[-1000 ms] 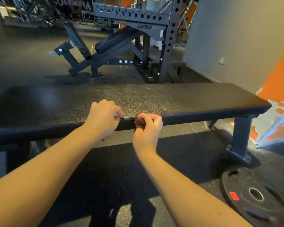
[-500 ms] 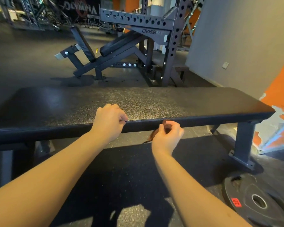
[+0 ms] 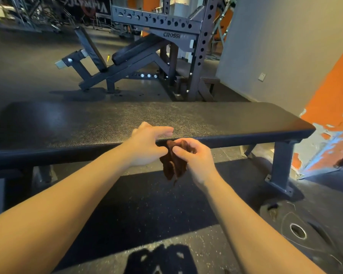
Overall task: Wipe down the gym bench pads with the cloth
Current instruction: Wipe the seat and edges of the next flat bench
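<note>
CROSS and 1 to 10 on the grey steel rack [image 3: 156, 26] behind the flat black bench pad [image 3: 206, 119], your right hand [image 3: 196, 161] clutching a crumpled brown cloth [image 3: 172, 167] at the pad's front edge, your left hand [image 3: 147, 143] spread loose beside it

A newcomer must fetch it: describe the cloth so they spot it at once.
Find the long black flat bench across the foreground. At the middle of its near edge, the right hand grips a crumpled cloth hanging down. Nothing else nearby is dark brown and soft.
</note>
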### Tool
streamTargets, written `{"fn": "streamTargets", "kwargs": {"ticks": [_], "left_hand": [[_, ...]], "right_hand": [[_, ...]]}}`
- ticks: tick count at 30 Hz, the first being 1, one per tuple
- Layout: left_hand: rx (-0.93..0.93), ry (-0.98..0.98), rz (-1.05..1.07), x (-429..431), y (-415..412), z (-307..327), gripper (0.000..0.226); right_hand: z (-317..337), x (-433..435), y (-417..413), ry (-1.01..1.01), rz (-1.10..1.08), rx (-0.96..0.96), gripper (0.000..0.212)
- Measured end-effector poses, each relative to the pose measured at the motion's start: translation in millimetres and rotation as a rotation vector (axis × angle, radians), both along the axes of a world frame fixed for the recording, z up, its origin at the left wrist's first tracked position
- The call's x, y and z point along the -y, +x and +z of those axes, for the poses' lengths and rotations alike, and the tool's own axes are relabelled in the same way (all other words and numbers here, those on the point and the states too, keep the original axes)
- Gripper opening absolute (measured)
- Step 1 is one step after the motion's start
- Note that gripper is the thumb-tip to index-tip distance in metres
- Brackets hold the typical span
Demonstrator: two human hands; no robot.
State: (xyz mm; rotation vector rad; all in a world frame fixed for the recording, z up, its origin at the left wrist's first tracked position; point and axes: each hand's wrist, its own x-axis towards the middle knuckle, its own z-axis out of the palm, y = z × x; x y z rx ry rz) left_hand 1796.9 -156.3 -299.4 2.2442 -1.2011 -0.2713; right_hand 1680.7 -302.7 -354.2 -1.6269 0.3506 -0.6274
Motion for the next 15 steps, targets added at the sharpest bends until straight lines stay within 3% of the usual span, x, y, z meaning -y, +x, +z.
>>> {"fn": "streamTargets", "kwargs": {"ticks": [2,6,9,12,15], "left_hand": [[-0.001,-0.026,-0.024,1.3,-1.7,0.4,0.056],[0.033,-0.090,-0.059,5.4,-7.9,3.6,0.018],[0.036,-0.034,-0.010,7.9,-11.2,3.7,0.011],[0.155,0.054,0.041,10.1,-18.0,5.1,0.018],[0.217,0.147,0.056,11.6,-26.6,3.8,0.025]], "right_hand": [[1.6,4.7,-7.2,0.078,0.066,0.034,0.021],[2.8,9.2,-15.5,0.141,0.079,0.030,0.025],[5.8,14.3,-20.2,-0.027,0.006,-0.065,0.021],[6.6,14.9,-22.2,-0.199,-0.088,-0.171,0.017],[5.7,10.2,-18.6,-0.355,-0.131,-0.418,0.020]]}}
